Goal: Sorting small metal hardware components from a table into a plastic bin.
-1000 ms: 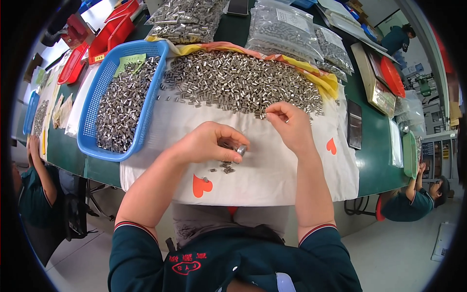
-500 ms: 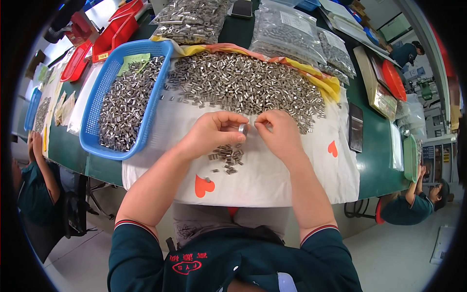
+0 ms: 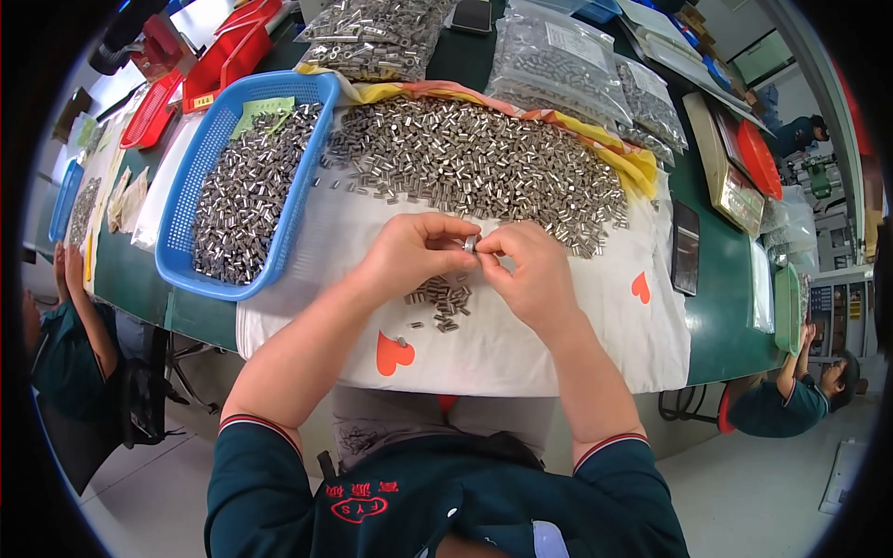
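Over the white cloth (image 3: 633, 344), my left hand (image 3: 409, 259) pinches a small round metal ring (image 3: 471, 244) between thumb and fingers. My right hand (image 3: 530, 274) is closed, its thumb and index finger pressed close against the ring. Whatever its fingertips may hold is hidden. Just below my hands lies a small heap of short metal cylinders (image 3: 445, 299), with a single piece (image 3: 402, 341) nearer me by a red heart print. Beyond my hands spreads a large pile of similar cylinders (image 3: 484, 158).
A blue perforated basket (image 3: 183, 200) full of metal cylinders stands at the left. Bags of metal parts (image 3: 558, 60) line the back. A dark phone (image 3: 685, 249) lies at the right. Red bins (image 3: 219, 70) sit far left. Other people work at both sides.
My right hand has moved left, and its fingertips now meet the ring in my left hand; a gap was between them before. The view has shifted slightly.
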`<act>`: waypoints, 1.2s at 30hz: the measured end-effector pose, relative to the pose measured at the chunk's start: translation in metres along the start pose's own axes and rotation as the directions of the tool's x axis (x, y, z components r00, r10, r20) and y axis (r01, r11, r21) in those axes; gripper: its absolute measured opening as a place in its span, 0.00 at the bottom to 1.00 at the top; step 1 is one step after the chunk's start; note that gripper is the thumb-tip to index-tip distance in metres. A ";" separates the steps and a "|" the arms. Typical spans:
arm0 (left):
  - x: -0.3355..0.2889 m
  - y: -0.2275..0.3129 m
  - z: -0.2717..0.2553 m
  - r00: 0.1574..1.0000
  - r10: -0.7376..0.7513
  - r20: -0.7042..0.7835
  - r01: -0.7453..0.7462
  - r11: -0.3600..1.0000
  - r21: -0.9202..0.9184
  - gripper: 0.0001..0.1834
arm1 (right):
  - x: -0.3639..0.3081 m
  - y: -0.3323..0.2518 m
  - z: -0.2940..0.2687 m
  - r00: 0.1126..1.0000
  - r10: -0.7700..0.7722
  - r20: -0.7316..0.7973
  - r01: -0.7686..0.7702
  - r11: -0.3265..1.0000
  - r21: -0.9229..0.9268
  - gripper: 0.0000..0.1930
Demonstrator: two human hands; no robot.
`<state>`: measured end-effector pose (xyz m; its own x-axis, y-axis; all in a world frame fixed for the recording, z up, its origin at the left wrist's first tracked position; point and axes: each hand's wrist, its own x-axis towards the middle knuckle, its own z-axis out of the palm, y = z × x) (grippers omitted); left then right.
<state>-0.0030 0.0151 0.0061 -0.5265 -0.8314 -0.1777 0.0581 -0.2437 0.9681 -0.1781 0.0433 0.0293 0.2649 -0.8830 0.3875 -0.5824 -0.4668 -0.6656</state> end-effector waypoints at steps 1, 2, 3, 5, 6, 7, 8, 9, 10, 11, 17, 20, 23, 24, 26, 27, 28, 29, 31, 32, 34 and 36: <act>-0.001 0.000 0.001 0.999 0.000 -0.042 0.002 0.998 0.066 0.18 | -0.001 -0.001 0.001 0.998 -0.054 -0.028 0.052 0.996 -0.075 0.03; -0.001 -0.001 0.000 0.999 -0.002 -0.040 0.004 0.998 0.066 0.18 | -0.001 -0.001 0.001 0.998 -0.052 -0.028 0.050 0.996 -0.075 0.03; -0.002 -0.002 -0.001 1.000 -0.005 -0.028 0.006 1.000 0.022 0.18 | -0.001 -0.001 -0.001 1.000 0.009 0.000 -0.009 1.000 0.016 0.03; -0.001 -0.001 -0.001 1.000 -0.006 -0.017 0.006 1.000 -0.020 0.19 | 0.000 -0.002 -0.004 0.997 0.065 0.032 -0.068 0.992 0.105 0.03; -0.002 0.001 0.000 1.000 0.007 -0.005 -0.007 1.000 -0.018 0.19 | 0.000 -0.002 -0.006 0.996 0.080 0.050 -0.085 0.988 0.125 0.03; -0.002 0.002 0.000 1.000 0.018 0.007 -0.018 1.000 -0.017 0.19 | 0.000 -0.003 -0.008 0.993 0.095 0.069 -0.104 0.984 0.146 0.03; -0.003 0.001 -0.001 1.000 0.016 0.007 -0.016 1.000 -0.016 0.19 | 0.001 -0.003 -0.012 0.993 0.096 0.068 -0.106 0.983 0.147 0.03; -0.003 0.001 -0.002 1.000 0.008 0.016 -0.008 1.000 -0.025 0.19 | 0.002 -0.002 -0.016 0.978 0.154 0.138 -0.181 0.960 0.212 0.04; -0.002 0.000 -0.001 1.000 0.001 0.028 0.000 0.999 -0.036 0.19 | 0.002 -0.001 -0.020 0.955 0.207 0.210 -0.260 0.928 0.268 0.04; -0.002 0.001 0.000 1.000 0.000 0.032 0.001 0.999 -0.036 0.19 | 0.003 -0.001 -0.020 0.955 0.210 0.209 -0.262 0.927 0.267 0.04; -0.005 0.005 0.001 0.994 -0.020 0.103 0.029 0.996 -0.086 0.19 | 0.005 0.006 -0.022 0.907 0.326 0.268 -0.388 0.892 0.229 0.05; -0.011 0.013 0.005 0.974 -0.002 0.227 -0.054 0.969 0.241 0.19 | 0.007 0.021 -0.032 0.910 0.340 0.235 -0.378 0.915 0.138 0.05; -0.014 0.021 0.008 0.952 -0.039 0.304 -0.088 0.915 0.394 0.17 | 0.007 0.034 -0.024 0.956 0.294 -0.016 -0.294 0.955 -0.039 0.04; -0.013 0.017 0.007 0.951 -0.039 0.305 -0.088 0.915 0.393 0.17 | 0.008 0.035 -0.018 0.979 0.201 -0.023 -0.201 0.963 -0.180 0.04; -0.011 0.010 0.005 0.962 -0.005 0.273 -0.079 0.952 0.296 0.16 | 0.008 0.034 -0.008 0.994 0.107 -0.018 -0.107 0.942 -0.319 0.03; -0.010 0.009 0.004 0.961 -0.005 0.276 -0.080 0.952 0.297 0.16 | 0.009 0.033 -0.004 0.996 0.091 -0.020 -0.092 0.915 -0.393 0.03; -0.008 0.010 0.004 0.970 -0.017 0.242 -0.045 0.968 0.249 0.16 | 0.010 0.033 -0.001 0.997 0.073 -0.020 -0.074 0.883 -0.464 0.02; -0.007 0.011 0.003 0.977 -0.031 0.209 -0.011 0.980 0.199 0.16 | 0.010 0.033 -0.001 0.997 0.072 -0.022 -0.074 0.883 -0.464 0.02; -0.004 0.005 0.001 0.981 -0.031 0.192 0.004 0.990 0.139 0.17 | 0.007 0.031 -0.002 0.990 0.116 0.077 -0.069 0.889 -0.452 0.03; -0.003 0.002 0.000 0.984 -0.033 0.174 0.020 0.997 0.076 0.18 | 0.006 0.030 -0.002 0.991 0.112 0.077 -0.066 0.890 -0.451 0.03; 0.000 0.000 0.000 0.991 -0.007 0.136 0.007 1.000 0.004 0.18 | 0.002 0.027 -0.002 0.989 0.116 0.094 -0.066 0.903 -0.425 0.04; -0.001 0.001 0.001 0.995 0.012 0.099 -0.005 0.998 -0.067 0.18 | 0.002 0.023 -0.003 0.992 0.110 0.063 -0.077 0.918 -0.390 0.03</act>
<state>-0.0027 0.0165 0.0071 -0.6071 -0.7807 -0.1480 0.1171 -0.2721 0.9551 -0.1934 0.0306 0.0167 0.2476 -0.9302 0.2711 -0.8543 -0.3415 -0.3918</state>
